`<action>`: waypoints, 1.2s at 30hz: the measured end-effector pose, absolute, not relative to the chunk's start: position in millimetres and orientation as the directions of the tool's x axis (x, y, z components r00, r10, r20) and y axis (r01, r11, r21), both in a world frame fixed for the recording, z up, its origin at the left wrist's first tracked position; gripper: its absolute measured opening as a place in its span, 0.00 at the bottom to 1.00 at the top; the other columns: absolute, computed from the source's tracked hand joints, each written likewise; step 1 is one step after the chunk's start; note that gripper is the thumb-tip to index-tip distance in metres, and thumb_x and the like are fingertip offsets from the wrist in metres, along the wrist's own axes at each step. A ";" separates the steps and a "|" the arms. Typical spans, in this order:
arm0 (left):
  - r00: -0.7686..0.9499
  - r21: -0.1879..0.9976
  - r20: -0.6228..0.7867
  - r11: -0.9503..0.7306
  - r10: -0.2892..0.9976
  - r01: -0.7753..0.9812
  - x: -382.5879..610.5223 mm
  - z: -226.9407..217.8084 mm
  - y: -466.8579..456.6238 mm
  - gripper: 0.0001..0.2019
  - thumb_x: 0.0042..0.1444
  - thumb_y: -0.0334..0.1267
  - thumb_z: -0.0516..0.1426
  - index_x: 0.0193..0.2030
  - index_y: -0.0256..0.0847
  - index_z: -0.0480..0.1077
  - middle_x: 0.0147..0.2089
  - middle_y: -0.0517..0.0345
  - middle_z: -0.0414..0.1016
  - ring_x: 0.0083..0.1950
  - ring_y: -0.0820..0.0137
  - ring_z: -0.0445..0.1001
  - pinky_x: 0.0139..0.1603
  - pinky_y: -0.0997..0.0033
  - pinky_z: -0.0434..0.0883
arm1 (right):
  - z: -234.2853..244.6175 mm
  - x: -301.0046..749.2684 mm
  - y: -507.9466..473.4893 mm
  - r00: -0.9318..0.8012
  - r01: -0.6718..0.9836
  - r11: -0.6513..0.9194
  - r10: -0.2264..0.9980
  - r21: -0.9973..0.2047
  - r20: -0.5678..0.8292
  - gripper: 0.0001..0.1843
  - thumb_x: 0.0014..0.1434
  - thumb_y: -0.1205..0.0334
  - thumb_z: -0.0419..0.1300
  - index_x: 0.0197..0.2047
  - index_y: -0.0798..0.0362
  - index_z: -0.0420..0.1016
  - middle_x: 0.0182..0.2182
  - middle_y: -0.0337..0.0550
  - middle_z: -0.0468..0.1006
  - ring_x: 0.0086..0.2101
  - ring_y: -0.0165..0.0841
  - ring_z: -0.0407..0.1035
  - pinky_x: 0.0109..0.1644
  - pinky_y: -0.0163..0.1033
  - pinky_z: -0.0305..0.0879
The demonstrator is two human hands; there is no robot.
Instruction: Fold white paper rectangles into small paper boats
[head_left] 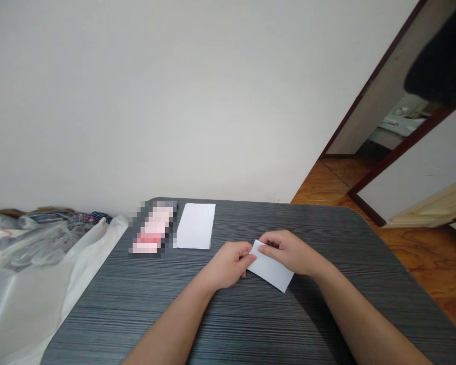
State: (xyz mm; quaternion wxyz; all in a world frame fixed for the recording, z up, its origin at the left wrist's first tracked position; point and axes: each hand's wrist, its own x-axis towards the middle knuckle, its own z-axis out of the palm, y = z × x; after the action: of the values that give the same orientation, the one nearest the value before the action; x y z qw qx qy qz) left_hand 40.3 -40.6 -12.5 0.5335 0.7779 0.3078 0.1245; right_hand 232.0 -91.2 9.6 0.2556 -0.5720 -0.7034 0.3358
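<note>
In the head view, a small piece of white paper is held above the dark grey striped desk, near the middle of the desk and toward its front. It is held at a slant between both hands. Whether its lower edge is touching the desk cannot be told.

The left hand is narrowly closed, and the paper's left end is pinched by its fingers. The right hand is also narrowly closed, with its fingers curled over the paper's upper edge. The two hands are almost touching each other.

Farther along the desk, a flat white paper sheet is lying just beside a pixelated pink and white item, which is too blurred to be identified. Both are placed near the far edge of the desk and are well apart from the hands.

To the left of the desk, a white plastic sheet and a heap of patterned cloth are seen. Behind the desk stands a pale wall. On the right, a wooden floor and a doorway are visible, and a dark object is hanging in the upper corner.
</note>
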 end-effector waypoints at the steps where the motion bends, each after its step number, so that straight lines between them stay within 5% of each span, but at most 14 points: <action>1: 0.782 0.905 -0.133 -0.246 0.609 0.346 40.3 -12.5 -40.5 0.12 0.57 0.42 0.48 0.25 0.39 0.61 0.21 0.62 0.68 0.23 0.74 0.64 0.25 0.76 0.58 | 9.4 232.3 -90.7 -0.214 0.637 0.119 0.976 -0.761 -0.026 0.12 0.59 0.59 0.54 0.32 0.54 0.76 0.24 0.39 0.73 0.25 0.29 0.64 0.26 0.32 0.56; 28: 0.805 0.861 -0.096 -0.356 0.586 0.362 38.3 -14.9 -39.4 0.12 0.57 0.40 0.48 0.24 0.39 0.59 0.22 0.62 0.67 0.24 0.74 0.62 0.24 0.75 0.54 | 3.8 228.8 -88.3 -0.186 0.615 0.146 0.982 -0.775 0.037 0.13 0.58 0.64 0.53 0.28 0.54 0.76 0.24 0.38 0.74 0.26 0.30 0.66 0.28 0.32 0.57; 36: 0.794 0.893 -0.107 -0.294 0.598 0.341 39.0 -17.3 -38.2 0.12 0.58 0.41 0.47 0.27 0.38 0.62 0.21 0.63 0.66 0.23 0.75 0.64 0.24 0.77 0.57 | 0.0 238.0 -89.0 -0.185 0.655 0.072 0.980 -0.752 -0.067 0.16 0.60 0.57 0.52 0.30 0.55 0.76 0.23 0.39 0.73 0.24 0.29 0.64 0.25 0.31 0.54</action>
State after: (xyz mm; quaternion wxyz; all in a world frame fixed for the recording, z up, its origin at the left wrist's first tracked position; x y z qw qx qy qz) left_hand 39.0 -38.2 -17.3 0.5156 0.7946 0.2954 0.1246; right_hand 238.0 -89.0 0.0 0.2404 -0.5914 -0.6914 0.3382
